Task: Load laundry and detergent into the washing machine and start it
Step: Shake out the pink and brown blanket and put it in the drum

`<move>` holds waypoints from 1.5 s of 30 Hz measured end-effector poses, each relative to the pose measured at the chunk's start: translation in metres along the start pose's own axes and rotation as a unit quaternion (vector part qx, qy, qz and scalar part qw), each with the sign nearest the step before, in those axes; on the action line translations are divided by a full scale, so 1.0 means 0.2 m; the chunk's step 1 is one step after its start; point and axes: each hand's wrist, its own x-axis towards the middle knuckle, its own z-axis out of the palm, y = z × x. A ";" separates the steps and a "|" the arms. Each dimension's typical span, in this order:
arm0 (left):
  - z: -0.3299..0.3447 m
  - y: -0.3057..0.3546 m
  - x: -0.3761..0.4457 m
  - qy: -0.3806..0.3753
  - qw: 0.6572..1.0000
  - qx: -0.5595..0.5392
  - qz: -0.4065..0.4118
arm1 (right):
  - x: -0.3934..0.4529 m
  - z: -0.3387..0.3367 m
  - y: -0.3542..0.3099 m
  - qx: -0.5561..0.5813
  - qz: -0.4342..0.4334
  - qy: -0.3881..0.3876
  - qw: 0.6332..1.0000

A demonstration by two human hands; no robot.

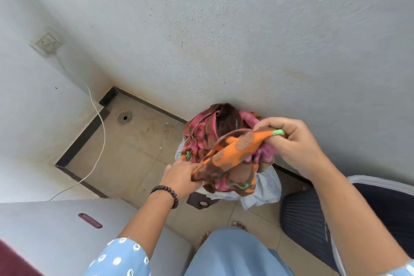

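Observation:
A patterned cloth (226,154) in orange, brown and pink hangs stretched between both hands, above a pile of laundry (208,127) heaped against the grey wall. My left hand (180,178), with a dark bead bracelet at the wrist, grips the cloth's lower left edge. My right hand (291,141) pinches the upper right edge near a green patch. A pale blue garment (266,188) lies under the pile. The grey top of the washing machine (56,231), with a dark red recessed handle (90,220), fills the lower left.
A dark ribbed basket (304,226) stands on the tiled floor at the right. A white cable (98,141) runs from a wall socket (46,43) down behind the machine. A floor drain (124,117) sits in the corner. My bare feet (239,224) show below.

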 end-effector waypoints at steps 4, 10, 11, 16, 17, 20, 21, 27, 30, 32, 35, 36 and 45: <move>-0.08 -0.01 -0.10 0.057 0.995 -0.083 -0.009 | -0.10 -0.05 -0.13 -0.077 -0.066 0.090 0.991; -0.36 0.15 -0.34 0.166 0.962 -0.185 0.115 | -0.19 0.02 -0.14 -0.444 0.102 -0.132 0.880; -0.40 0.20 -0.38 0.171 0.956 -0.189 0.146 | -0.21 0.09 -0.17 -0.403 0.074 -0.141 0.901; -0.50 0.36 -0.53 0.233 0.928 -0.171 0.235 | -0.30 0.32 -0.29 -0.290 -0.010 -0.128 0.948; -0.50 0.34 -0.55 0.246 0.925 -0.172 0.232 | -0.31 0.32 -0.33 -0.274 -0.007 -0.121 0.954; -0.45 0.28 -0.56 0.271 0.926 -0.157 0.212 | -0.36 0.31 -0.44 -0.233 -0.016 -0.114 0.966; -0.43 0.26 -0.55 0.281 0.926 -0.149 0.205 | -0.38 0.31 -0.47 -0.222 -0.026 -0.123 0.967; -0.36 0.26 -0.57 0.353 0.907 -0.157 0.165 | -0.52 0.44 -0.68 -0.205 -0.086 -0.200 0.954; -0.36 0.27 -0.57 0.356 0.911 -0.129 0.164 | -0.57 0.41 -0.74 -0.172 -0.080 -0.208 0.960; -0.37 0.28 -0.56 0.346 0.916 -0.125 0.161 | -0.59 0.36 -0.77 -0.160 -0.097 -0.217 0.958; -0.38 0.28 -0.55 0.297 0.943 -0.088 0.119 | -0.63 0.27 -0.83 -0.137 -0.138 -0.249 0.949; -0.38 0.28 -0.53 0.284 0.953 -0.056 0.092 | -0.63 0.24 -0.84 -0.116 -0.150 -0.260 0.947; -0.44 0.35 -0.51 0.157 0.987 -0.015 -0.027 | -0.65 -0.12 -0.91 -0.120 -0.124 -0.183 0.968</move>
